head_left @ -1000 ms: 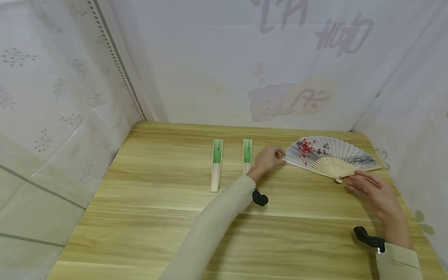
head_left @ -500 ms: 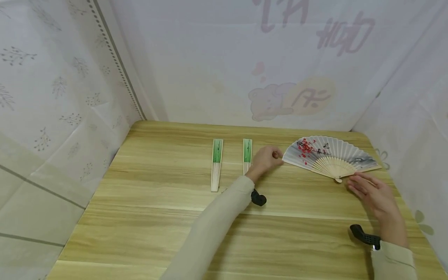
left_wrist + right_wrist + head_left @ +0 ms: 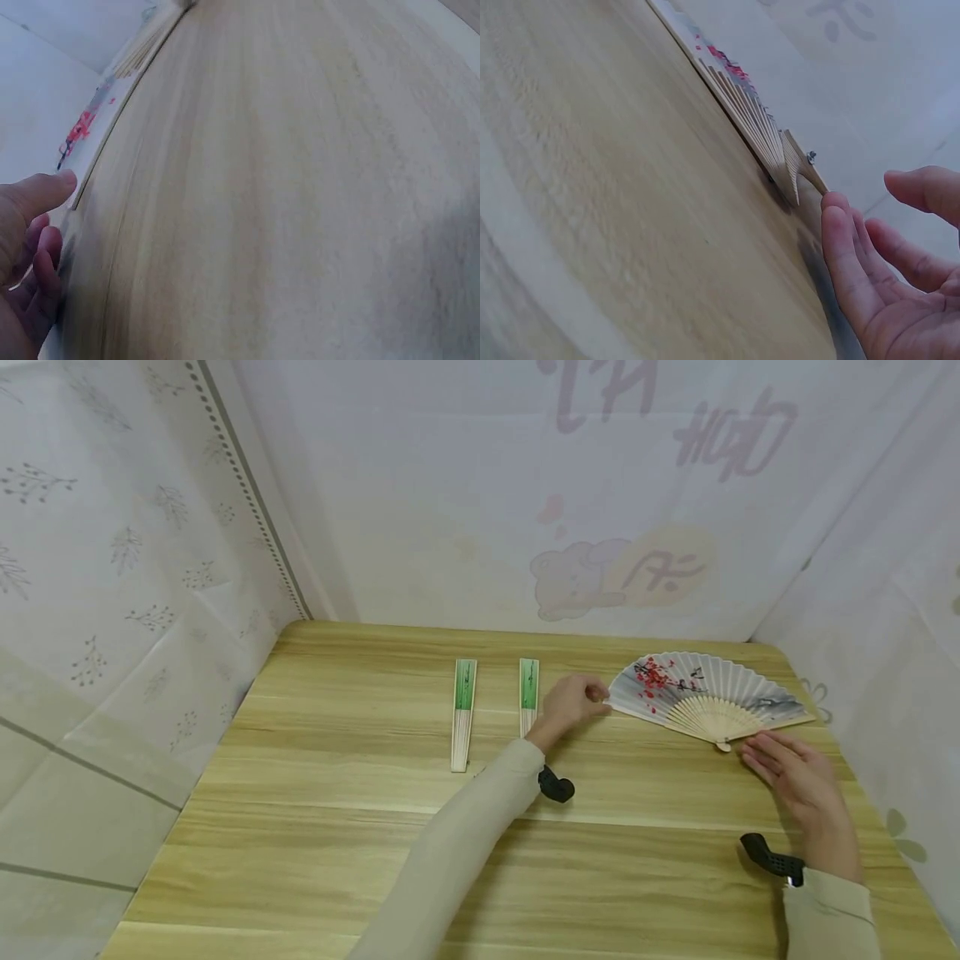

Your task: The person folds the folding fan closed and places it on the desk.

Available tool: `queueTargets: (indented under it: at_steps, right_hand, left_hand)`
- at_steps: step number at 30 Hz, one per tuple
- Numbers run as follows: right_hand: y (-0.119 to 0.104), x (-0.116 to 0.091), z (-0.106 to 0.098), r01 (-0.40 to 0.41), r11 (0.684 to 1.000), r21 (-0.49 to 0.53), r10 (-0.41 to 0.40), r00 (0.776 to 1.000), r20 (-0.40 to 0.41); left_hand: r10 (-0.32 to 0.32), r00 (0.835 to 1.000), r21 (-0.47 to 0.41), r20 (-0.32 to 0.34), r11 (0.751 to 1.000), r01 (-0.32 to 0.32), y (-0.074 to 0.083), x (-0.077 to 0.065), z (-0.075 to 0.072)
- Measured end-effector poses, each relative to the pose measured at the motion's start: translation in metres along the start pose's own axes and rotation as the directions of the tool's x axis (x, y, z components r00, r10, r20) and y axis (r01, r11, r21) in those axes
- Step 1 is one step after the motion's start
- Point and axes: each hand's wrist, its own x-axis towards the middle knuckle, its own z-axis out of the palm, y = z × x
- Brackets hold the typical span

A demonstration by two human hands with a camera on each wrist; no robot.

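Note:
An unfolded folding fan (image 3: pixel 705 693) with pale ribs and red blossoms on grey-white leaf lies at the right of the table. My left hand (image 3: pixel 573 703) pinches its left corner; in the left wrist view the thumb (image 3: pixel 49 191) lies over the fan's edge, the other fingers curled below. My right hand (image 3: pixel 802 777) is at the lower right edge near the pivot, its fairly straight fingertips touching the outer rib (image 3: pixel 808 163), thumb held apart. Two closed green-topped fans lie left of my left hand: one closed fan (image 3: pixel 463 714) in full view, another closed fan (image 3: pixel 529 689) partly behind my wrist.
The wooden table (image 3: pixel 337 827) meets a patterned white curtain (image 3: pixel 420 510) along its back edge, and cloth hangs at both sides. Black wrist mounts sit on both wrists, the left mount (image 3: pixel 557 786) and the right mount (image 3: pixel 771 858), close over the tabletop.
My right hand and forearm have shifted slightly to the left along the fan's lower edge. The left hand stays at the fan's left corner, and the fans lie as before.

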Motion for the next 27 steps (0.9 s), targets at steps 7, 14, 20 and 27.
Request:
queueTargets:
  at_steps: [7, 14, 20, 27]
  right_hand:
    - [0.0022, 0.0033, 0.0031, -0.021, 1.000, 0.016, 0.022, 0.999, -0.030]
    - [0.0020, 0.0034, 0.0025, -0.028, 1.000, 0.002, 0.028, 0.999, -0.045]
    - [0.0004, 0.0023, 0.0006, -0.042, 0.999, -0.010, 0.041, 0.997, -0.062]
    - [-0.0014, 0.0017, -0.0013, -0.052, 0.998, -0.026, 0.050, 0.996, -0.079]
  left_hand:
    - [0.044, 0.998, 0.052, -0.047, 0.998, -0.041, 0.0058, -0.0008, 0.0059]
    - [0.040, 0.998, 0.098, -0.042, 0.995, -0.035, 0.0069, -0.0024, 0.0068]
    - [0.032, 0.999, 0.063, -0.035, 0.998, -0.030, 0.0061, -0.0005, 0.0055]
    - [0.041, 0.998, 0.091, -0.043, 0.995, -0.037, 0.0044, 0.0009, 0.0038]
